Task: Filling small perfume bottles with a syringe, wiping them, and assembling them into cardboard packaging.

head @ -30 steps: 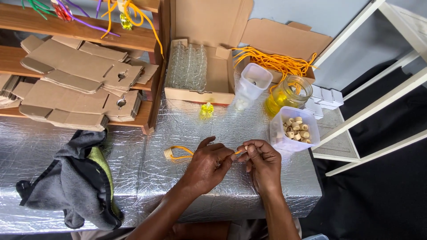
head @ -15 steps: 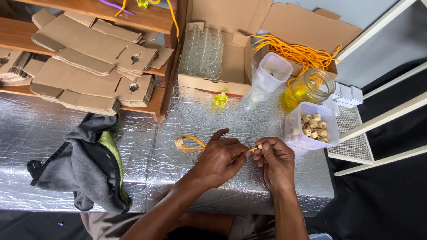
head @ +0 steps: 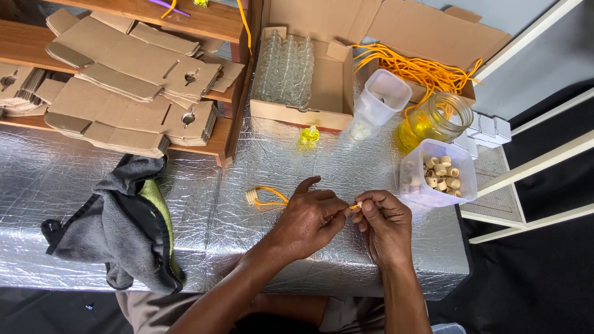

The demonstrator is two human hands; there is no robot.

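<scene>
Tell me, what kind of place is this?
Probably a small craft or packing workshop: flat cardboard boxes stacked on shelves, a tub of wooden beads, orange cords, and empty glass bottles.

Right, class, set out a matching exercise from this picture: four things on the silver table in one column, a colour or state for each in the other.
Things:
1. glass jar
2. square plastic tub
3. cardboard box
4. cloth

States:
A. crumpled, grey and green
B. holds pale wooden beads
C. holds rows of clear glass bottles
D. holds yellow liquid

Pairs: 1-D, 2-B, 3-C, 4-A
</scene>
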